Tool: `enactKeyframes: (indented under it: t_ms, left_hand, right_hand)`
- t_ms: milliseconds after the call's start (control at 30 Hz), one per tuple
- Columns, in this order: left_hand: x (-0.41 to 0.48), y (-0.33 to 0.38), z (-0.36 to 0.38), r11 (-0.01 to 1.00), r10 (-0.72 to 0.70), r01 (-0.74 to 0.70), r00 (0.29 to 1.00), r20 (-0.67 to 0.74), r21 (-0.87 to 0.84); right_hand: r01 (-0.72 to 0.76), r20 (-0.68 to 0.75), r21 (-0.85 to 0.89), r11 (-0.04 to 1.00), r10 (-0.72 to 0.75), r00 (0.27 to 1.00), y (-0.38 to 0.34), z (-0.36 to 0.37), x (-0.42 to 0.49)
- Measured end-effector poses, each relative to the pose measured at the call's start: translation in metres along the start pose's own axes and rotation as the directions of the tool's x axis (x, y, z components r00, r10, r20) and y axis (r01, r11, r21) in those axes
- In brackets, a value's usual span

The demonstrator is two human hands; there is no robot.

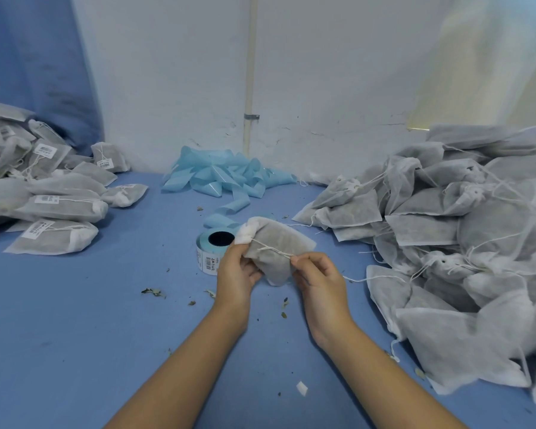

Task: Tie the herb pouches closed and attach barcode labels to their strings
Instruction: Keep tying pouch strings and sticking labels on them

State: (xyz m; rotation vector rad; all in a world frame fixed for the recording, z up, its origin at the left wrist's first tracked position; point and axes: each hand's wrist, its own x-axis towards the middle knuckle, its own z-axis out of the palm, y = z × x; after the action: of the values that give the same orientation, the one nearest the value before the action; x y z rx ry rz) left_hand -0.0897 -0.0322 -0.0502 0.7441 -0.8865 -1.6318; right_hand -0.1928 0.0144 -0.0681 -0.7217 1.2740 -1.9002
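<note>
Fingers of the left hand (pixel 235 274) grip a soft gauzy pouch (pixel 276 246); right hand (pixel 317 277) pinches its thin string (pixel 273 250).

packing workroom — heaped herb pouches (pixel 464 230), label roll (pixel 209 252).

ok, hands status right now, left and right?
Left hand: holding the herb pouch from beneath, near its tied neck.
Right hand: pinching the pouch's string between thumb and forefinger.

Soft, even, bluish light with faint shadows. A warm bright patch glares at two o'clock. Edges bow and blur slightly.
</note>
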Motion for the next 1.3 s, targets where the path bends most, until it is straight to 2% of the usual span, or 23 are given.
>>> enactKeyframes:
  t_ms: [100,200,267,333,400,567,800,1067,1200,1300]
  left_hand:
    - [-0.002,-0.005,-0.003,0.997,0.057,-0.063,0.992,0.111,0.053]
    - [-0.005,-0.007,-0.006,0.992,0.046,-0.070,0.973,0.226,0.101]
    - [-0.004,-0.010,-0.007,0.969,0.044,-0.104,0.966,0.256,0.225]
    - [-0.006,-0.014,-0.006,0.892,0.078,-0.182,0.964,0.256,0.414]
    - [-0.006,-0.018,-0.005,0.860,0.106,-0.214,0.963,0.249,0.463]
    - [-0.001,-0.021,-0.004,0.873,0.175,-0.246,0.964,0.199,0.422]
    - [0.004,-0.020,-0.006,0.945,0.119,-0.162,0.980,0.162,0.286]
    - [0.008,-0.016,-0.009,0.996,0.040,-0.048,0.993,0.109,0.080]
    - [0.008,-0.013,-0.009,1.000,0.024,-0.025,0.994,0.103,0.008]
    - [0.007,-0.012,-0.009,0.999,0.023,-0.026,0.992,0.125,0.022]
  right_hand:
    - [-0.017,-0.011,0.039,0.999,0.017,1.000,-0.001,0.000,0.001]
    - [-0.019,-0.015,0.059,0.998,0.020,1.000,-0.001,0.000,0.001]
    - [-0.025,-0.017,0.075,0.997,0.026,0.999,-0.001,0.000,0.002]
    - [-0.025,-0.023,0.068,0.997,0.027,0.999,0.000,0.001,0.002]
    - [-0.019,-0.029,0.033,0.999,0.020,0.999,0.000,0.001,0.002]
    - [-0.031,-0.031,-0.025,0.999,0.030,0.999,0.003,-0.001,0.001]
    - [-0.017,0.000,-0.088,0.996,0.017,1.000,0.001,0.002,-0.001]
    - [0.098,0.081,-0.271,0.958,-0.078,0.994,0.000,0.004,-0.008]
    - [0.126,0.089,-0.292,0.948,-0.104,0.991,0.001,0.005,-0.008]
    - [0.095,0.078,-0.261,0.961,-0.077,0.994,0.001,0.004,-0.007]
